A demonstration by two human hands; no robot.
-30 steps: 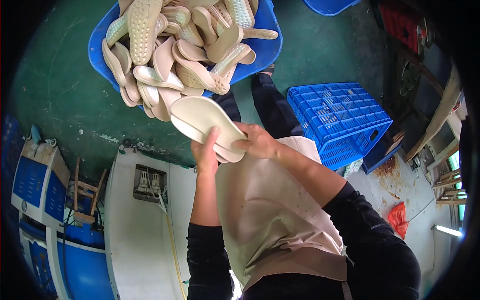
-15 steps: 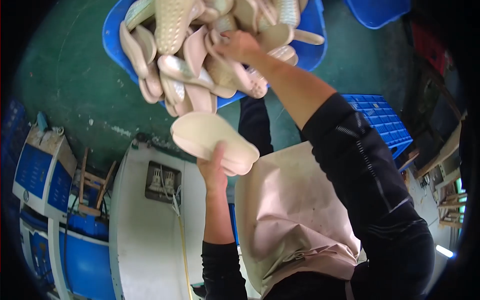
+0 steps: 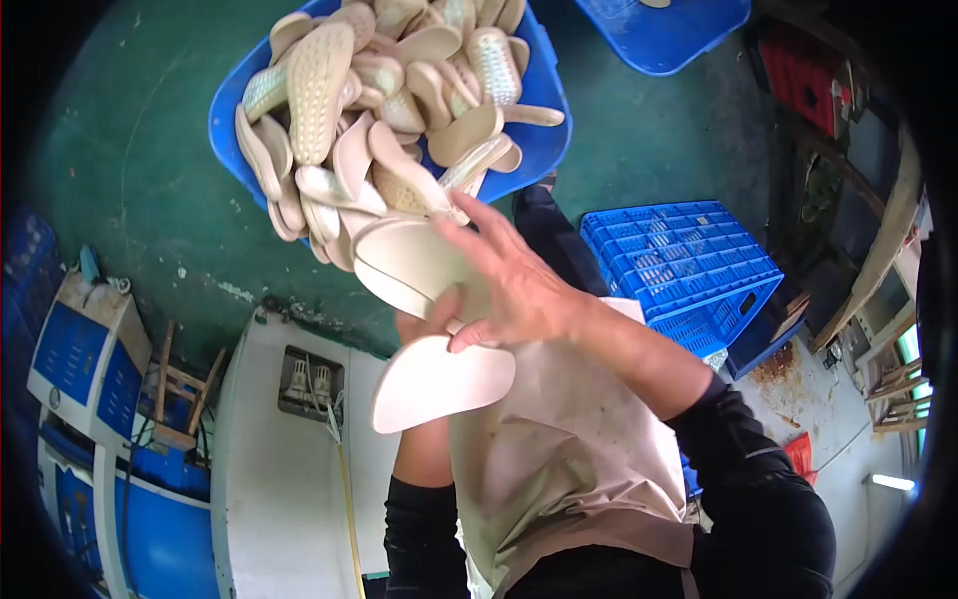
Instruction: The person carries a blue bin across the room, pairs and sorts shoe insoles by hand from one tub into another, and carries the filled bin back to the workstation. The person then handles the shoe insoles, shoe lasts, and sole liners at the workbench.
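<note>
In front of my apron, my left hand (image 3: 431,317) is closed around a small stack of pale beige shoe soles (image 3: 404,255). Another smooth sole (image 3: 439,387) lies lower, across my left wrist, its upper edge beside my right thumb. My right hand (image 3: 529,290) curves round the right end of the stack, fingers at the far edge and thumb nearer me; motion blurs it slightly. Just beyond both hands is a blue tub (image 3: 554,100) heaped with similar soles, some with bumpy or shiny patterned faces. The right palm's contact with the soles is partly hidden.
A blue plastic crate (image 3: 689,255) stands on the green floor to the right, and another blue tub (image 3: 664,35) is at the top right. A white machine cabinet (image 3: 284,469) with sockets and a cable is at the left, near a small wooden stool (image 3: 185,389).
My right hand has come back from the tub to the soles in my left hand. A further sole now shows below the stack. The view has shifted, placing the tub farther left.
</note>
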